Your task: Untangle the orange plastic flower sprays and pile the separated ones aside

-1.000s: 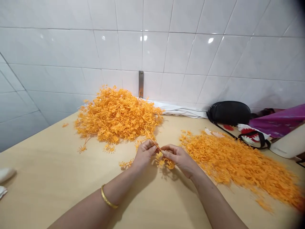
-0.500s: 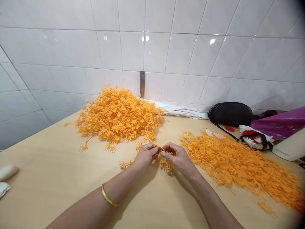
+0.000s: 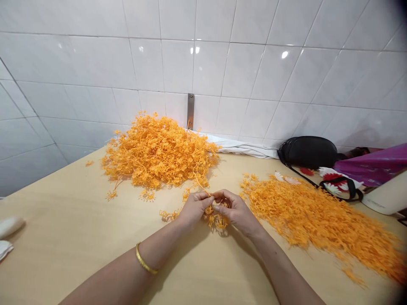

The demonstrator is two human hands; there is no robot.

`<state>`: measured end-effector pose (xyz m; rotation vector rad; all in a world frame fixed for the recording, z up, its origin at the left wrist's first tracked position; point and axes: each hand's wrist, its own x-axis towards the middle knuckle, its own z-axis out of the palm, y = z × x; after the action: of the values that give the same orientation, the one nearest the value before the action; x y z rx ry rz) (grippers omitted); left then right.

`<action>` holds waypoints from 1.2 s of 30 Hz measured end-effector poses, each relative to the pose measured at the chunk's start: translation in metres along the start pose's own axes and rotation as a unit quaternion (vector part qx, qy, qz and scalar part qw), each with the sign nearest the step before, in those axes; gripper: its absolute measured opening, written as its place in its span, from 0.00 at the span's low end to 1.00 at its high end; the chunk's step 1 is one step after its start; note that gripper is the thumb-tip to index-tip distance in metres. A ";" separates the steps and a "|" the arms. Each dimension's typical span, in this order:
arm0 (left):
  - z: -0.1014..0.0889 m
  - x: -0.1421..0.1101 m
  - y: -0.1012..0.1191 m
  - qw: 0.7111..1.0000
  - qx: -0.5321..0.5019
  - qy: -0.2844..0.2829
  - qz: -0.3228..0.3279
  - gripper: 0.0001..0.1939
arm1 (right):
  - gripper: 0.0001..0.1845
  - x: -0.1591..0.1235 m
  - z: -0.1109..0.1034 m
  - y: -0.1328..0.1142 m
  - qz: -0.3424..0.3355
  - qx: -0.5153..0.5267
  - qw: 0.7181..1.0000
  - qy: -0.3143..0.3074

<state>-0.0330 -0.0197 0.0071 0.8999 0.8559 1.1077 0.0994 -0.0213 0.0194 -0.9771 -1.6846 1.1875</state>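
Note:
My left hand [image 3: 196, 207], with a gold bangle [image 3: 144, 259] on its forearm, pinches an orange plastic flower stem [image 3: 202, 185] between thumb and forefinger. Close against it, my right hand [image 3: 233, 209] is closed with thumb and forefinger together at the same piece; the exact grip is partly hidden. Spidery orange florets [image 3: 218, 221] hang below the fingertips, and another floret cluster [image 3: 169, 215] lies left of my left hand. Beyond my hands rises a large heap of orange artificial flower sprays [image 3: 162, 152].
A flatter pile of orange pieces [image 3: 318, 216] spreads to the right. Behind it are a black bag [image 3: 308, 151], red and white flowers [image 3: 333, 180], a purple cloth [image 3: 375, 163] and a cream cylinder [image 3: 386, 195]. White cloth [image 3: 244, 147] lies along the tiled wall. White objects [image 3: 9, 228] sit at far left.
My right hand has shifted slightly left, bringing its fingertips closer to my left hand's. The florets below my fingers have turned and hang a little lower.

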 end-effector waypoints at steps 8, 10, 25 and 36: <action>0.001 0.000 0.005 0.998 -0.021 0.043 0.034 0.11 | 0.12 0.002 -0.015 -0.004 0.075 0.080 0.993 0.045; 0.000 0.000 0.005 0.999 -0.018 0.026 0.031 0.11 | 0.10 0.003 -0.015 -0.001 0.073 0.067 0.993 0.069; -0.002 0.002 0.003 0.998 0.058 0.017 -0.004 0.10 | 0.14 0.007 -0.026 0.006 0.089 0.298 0.943 0.114; -0.001 0.000 0.005 0.999 0.053 -0.002 -0.004 0.12 | 0.29 0.005 -0.032 0.001 0.079 0.426 0.898 0.076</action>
<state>-0.0358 -0.0190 0.0111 0.9846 0.9209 1.0611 0.1278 -0.0067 0.0257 -0.6154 -0.8007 1.6877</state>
